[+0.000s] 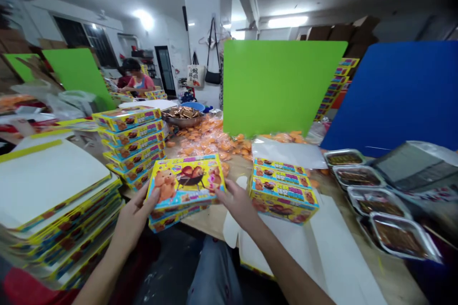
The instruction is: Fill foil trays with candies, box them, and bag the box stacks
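Carton: your yellow carton (pixel 185 186) — printed with a cartoon bear
Left hand (pixel 136 214): gripping its left edge
Right hand (pixel 236 202): gripping its right edge
Position: between your hands — atop a second carton (pixel 179 217), over the wooden table (pixel 211 221)

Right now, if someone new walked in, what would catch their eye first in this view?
The bright green board stands upright at the middle of the view, with the blue board to its right. Closer in, the left hand and right hand hold a yellow cartoon-bear box at its sides. Behind that box lies a heap of orange packets.
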Motion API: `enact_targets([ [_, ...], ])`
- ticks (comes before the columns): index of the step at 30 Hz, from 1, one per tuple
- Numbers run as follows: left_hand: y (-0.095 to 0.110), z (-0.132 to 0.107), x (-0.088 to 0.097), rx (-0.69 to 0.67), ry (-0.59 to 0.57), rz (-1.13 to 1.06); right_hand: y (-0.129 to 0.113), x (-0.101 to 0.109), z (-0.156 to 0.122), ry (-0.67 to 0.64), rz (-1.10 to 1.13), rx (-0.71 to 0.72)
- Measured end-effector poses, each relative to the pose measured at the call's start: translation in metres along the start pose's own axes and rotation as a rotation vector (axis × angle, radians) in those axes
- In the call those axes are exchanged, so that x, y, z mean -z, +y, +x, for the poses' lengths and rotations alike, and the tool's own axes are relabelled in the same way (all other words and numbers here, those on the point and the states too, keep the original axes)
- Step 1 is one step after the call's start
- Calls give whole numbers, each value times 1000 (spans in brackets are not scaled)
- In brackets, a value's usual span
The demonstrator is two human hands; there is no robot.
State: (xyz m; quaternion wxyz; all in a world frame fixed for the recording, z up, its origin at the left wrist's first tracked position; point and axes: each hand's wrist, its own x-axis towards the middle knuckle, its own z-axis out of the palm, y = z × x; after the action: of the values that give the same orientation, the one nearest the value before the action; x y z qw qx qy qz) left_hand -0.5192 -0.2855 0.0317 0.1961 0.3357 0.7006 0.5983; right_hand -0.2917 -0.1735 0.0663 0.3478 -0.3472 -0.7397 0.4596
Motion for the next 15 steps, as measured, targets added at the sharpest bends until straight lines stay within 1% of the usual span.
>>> enact_targets([
  [2,2,-32,-18,-27,-65,-118,5,31,-46,94,-17,3],
  [3,1,-47,-32,-40,-117,-168,13,48,-70,178,-41,-38],
  [5,-6,-73,-68,-98,-264,-236,38,80,-114,399,-71,-142],
  [7,-17,-89,-111,-161,-404,-295,70,107,-147,522,-121,-175],
  [8,-22,-94,-132,-178,-465,-324,87,117,-158,555,-153,-180],
  [10,-33,-97,-167,-183,-540,-372,115,131,-169,585,-196,-165],
  [11,-37,-96,-181,-178,-564,-382,126,136,-170,586,-219,-160],
  [13,-42,-92,-200,-164,-587,-360,140,141,-165,568,-284,-169],
  [15,-43,-89,-208,-164,-587,-314,147,144,-156,530,-378,-181],
])
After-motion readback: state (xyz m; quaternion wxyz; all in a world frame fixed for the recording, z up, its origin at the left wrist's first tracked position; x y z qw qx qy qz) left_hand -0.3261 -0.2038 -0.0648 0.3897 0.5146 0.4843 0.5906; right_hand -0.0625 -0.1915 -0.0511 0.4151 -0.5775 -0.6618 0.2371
